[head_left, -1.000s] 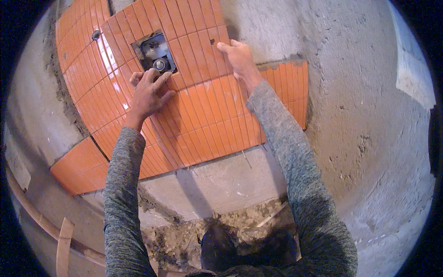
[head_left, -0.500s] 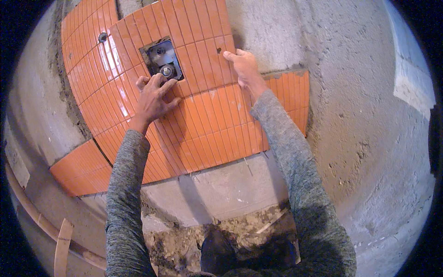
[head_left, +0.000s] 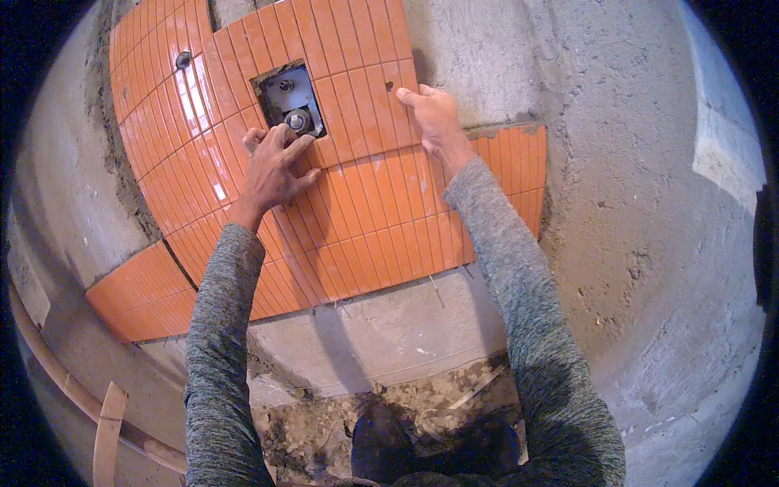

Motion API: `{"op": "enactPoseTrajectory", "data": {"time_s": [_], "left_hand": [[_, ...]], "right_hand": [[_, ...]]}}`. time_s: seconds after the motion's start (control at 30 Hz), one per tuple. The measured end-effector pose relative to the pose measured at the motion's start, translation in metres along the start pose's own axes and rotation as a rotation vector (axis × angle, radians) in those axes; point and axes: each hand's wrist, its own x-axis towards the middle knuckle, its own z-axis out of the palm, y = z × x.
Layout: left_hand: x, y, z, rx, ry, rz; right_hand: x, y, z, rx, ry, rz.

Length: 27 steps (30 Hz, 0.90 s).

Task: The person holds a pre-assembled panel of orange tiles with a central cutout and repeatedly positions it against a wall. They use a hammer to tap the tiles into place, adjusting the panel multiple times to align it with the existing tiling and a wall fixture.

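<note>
A large orange ribbed wall tile [head_left: 357,105] with a square cutout lies against the wall. Inside the cutout show a grey metal box and a round pipe fitting [head_left: 298,121]. My left hand [head_left: 274,174] is at the cutout's lower edge, its bent fingertips hooked over that edge just below the fitting. With my right hand [head_left: 438,122] I grip the tile's right edge, thumb on the face near a small dark hole [head_left: 389,86]; the other fingers are mostly hidden behind the edge.
More orange tiles [head_left: 381,252] cover the wall below and to the left, one with a round pipe outlet [head_left: 183,60]. Bare grey wall [head_left: 617,203] is at the right. Rubble [head_left: 316,426] lies on the floor near my feet; a wooden strip [head_left: 109,434] stands at the lower left.
The tile with the cutout has shifted slightly to the right, and my right hand has moved with it. My left hand keeps its place at the cutout's lower edge.
</note>
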Motion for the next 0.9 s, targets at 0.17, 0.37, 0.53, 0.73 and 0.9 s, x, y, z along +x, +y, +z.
{"op": "enactPoseTrajectory", "data": {"time_s": [0.17, 0.37, 0.53, 0.73, 0.9], "left_hand": [[-0.004, 0.001, -0.004, 0.03, 0.009, 0.026], [-0.017, 0.038, -0.039, 0.054, -0.009, 0.046], [-0.065, 0.075, -0.079, -0.023, 0.25, 0.024], [-0.162, 0.077, -0.071, -1.026, 0.462, -0.621], [-0.184, 0.183, -0.011, -1.845, -0.195, -0.87]], "right_hand": [[-0.011, 0.002, 0.005, 0.054, -0.01, -0.036], [-0.053, -0.008, 0.007, 0.008, 0.029, -0.09], [-0.134, -0.032, 0.002, 0.054, 0.124, -0.08], [-0.252, -0.046, -0.015, 0.026, 0.211, 0.076], [-0.34, -0.042, -0.034, -0.052, 0.265, 0.345]]}}
